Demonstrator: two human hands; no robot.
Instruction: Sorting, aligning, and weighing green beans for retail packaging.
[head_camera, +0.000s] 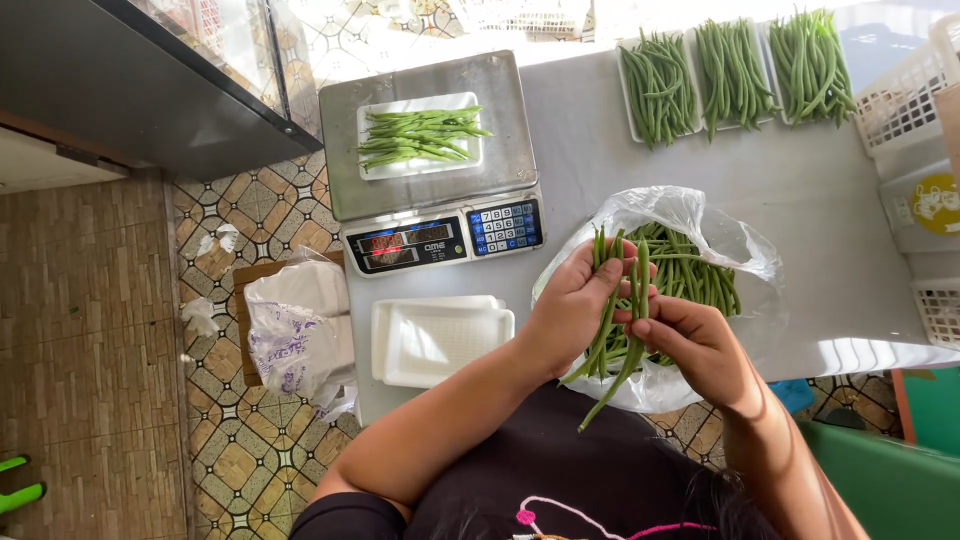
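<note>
My left hand (572, 308) grips a bunch of long green beans (606, 325) held upright above a clear plastic bag (690, 215) full of more beans (690, 270). My right hand (700, 345) pinches one or two of the same beans from the right side, fingers touching the bunch. A digital scale (425, 160) stands to the left, with a white foam tray of beans (420, 135) on its steel platform.
A stack of bare white foam trays (435, 340) lies near the table's front edge. Three filled bean trays (735, 75) line the far edge. White plastic baskets (915, 95) stand at the right. A printed bag (295, 325) sits on the tiled floor at left.
</note>
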